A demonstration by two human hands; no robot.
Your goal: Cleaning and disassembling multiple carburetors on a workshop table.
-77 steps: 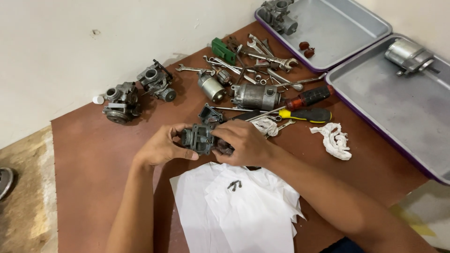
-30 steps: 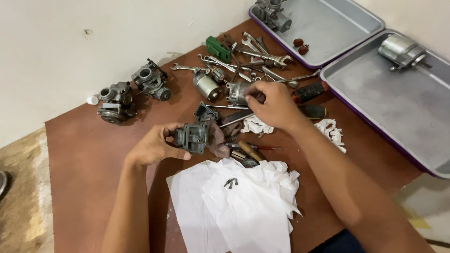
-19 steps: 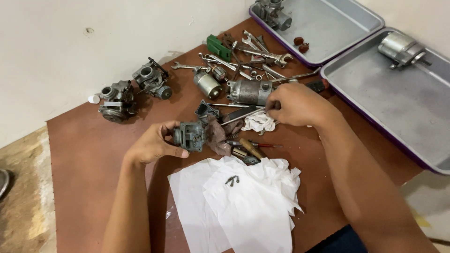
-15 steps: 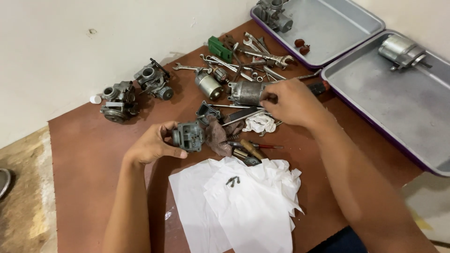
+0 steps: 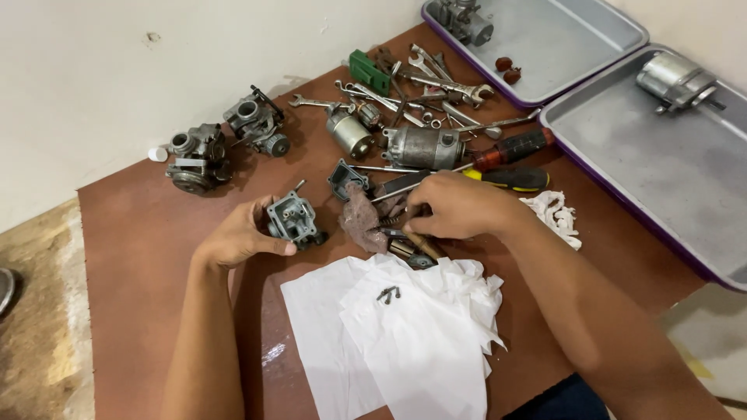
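Since half a second ago the right hand [image 5: 459, 206] has drawn back from the grey cylindrical motor housing [image 5: 424, 146] toward the person, and its fingers [image 5: 424, 225] are now curled down around a brown-handled tool [image 5: 420, 245] beside a crumpled reddish-brown rag [image 5: 359, 219]; how firmly they grip it I cannot tell. The left hand [image 5: 233, 237] has thumb and fingers closed on a small grey metal carburettor body [image 5: 294, 220], held just above the brown desk [image 5: 140, 257]. Near them lies white tissue paper [image 5: 405, 342] bearing small dark screws [image 5: 387, 293]. Spanners [image 5: 436, 78] and two grey trays [image 5: 646, 163] lie beyond.
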